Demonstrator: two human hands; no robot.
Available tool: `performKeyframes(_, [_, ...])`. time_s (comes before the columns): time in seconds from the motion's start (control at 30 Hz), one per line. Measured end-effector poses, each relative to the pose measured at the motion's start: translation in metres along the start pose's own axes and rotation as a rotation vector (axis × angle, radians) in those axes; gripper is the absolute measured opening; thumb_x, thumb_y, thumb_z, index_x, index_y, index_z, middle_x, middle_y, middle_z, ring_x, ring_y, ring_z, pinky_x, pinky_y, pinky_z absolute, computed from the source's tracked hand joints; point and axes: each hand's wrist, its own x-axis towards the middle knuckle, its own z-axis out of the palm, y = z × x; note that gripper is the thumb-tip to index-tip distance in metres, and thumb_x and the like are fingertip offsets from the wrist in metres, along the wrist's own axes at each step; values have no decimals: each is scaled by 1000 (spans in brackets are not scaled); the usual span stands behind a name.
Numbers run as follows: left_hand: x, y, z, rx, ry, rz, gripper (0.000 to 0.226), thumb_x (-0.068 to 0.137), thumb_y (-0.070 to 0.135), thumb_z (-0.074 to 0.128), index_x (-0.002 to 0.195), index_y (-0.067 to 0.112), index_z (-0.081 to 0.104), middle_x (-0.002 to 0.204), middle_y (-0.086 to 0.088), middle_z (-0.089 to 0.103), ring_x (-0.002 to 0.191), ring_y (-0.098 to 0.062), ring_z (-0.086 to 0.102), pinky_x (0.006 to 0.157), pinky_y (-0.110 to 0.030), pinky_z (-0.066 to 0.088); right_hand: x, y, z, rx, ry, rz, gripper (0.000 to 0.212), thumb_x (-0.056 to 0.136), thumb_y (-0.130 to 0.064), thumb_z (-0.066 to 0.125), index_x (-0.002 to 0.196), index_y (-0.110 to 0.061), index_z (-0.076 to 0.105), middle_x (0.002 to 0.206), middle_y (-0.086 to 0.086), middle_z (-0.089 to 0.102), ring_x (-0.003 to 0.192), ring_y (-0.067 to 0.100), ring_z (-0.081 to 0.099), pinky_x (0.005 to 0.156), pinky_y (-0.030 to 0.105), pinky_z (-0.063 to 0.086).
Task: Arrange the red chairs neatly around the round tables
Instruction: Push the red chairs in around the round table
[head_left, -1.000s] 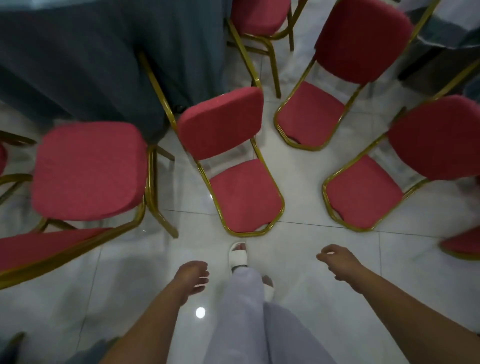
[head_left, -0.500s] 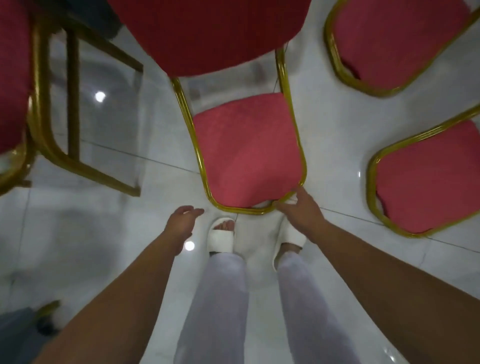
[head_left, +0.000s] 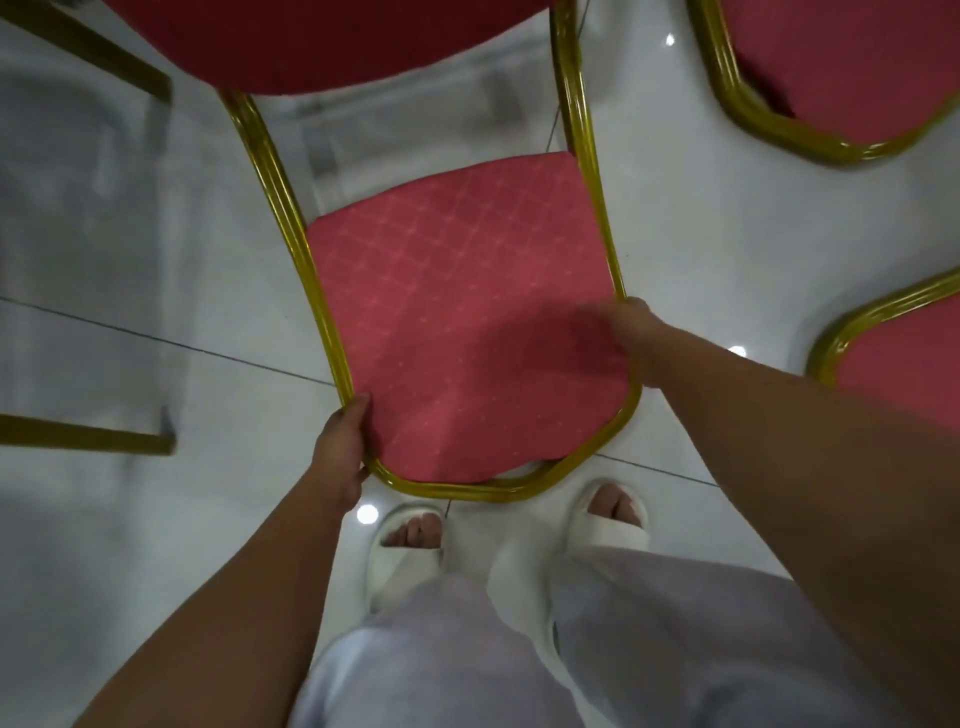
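Note:
A red chair (head_left: 457, 322) with a gold metal frame stands right in front of me, its padded seat facing up and its backrest at the top edge. My left hand (head_left: 343, 447) grips the seat's front left corner, thumb on the cushion and fingers under the frame. My right hand (head_left: 631, 338) grips the seat's right edge at the gold rail; it is motion-blurred. No round table shows in this view.
Two more red chairs sit to the right: one (head_left: 841, 67) at the upper right, another (head_left: 904, 358) at the right edge. Gold legs of a further chair (head_left: 88, 439) cross the left side. My feet in white slippers (head_left: 410, 545) stand on the glossy white tiles.
I have bent closer over the chair. Both hands, free a second ago, now grip the seat: the left at the front left corner, the right moved up the right rail.

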Motion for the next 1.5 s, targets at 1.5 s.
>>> performKeyframes(1.5, [-669, 170, -177, 10, -249, 296, 21, 96, 24, 57, 106, 7, 63, 87, -9, 63, 82, -22, 64, 67, -37, 53, -759, -78, -177, 308, 18, -389, 40, 85, -36, 71, 123, -38, 58, 118, -7, 60, 102, 19, 61, 75, 37, 52])
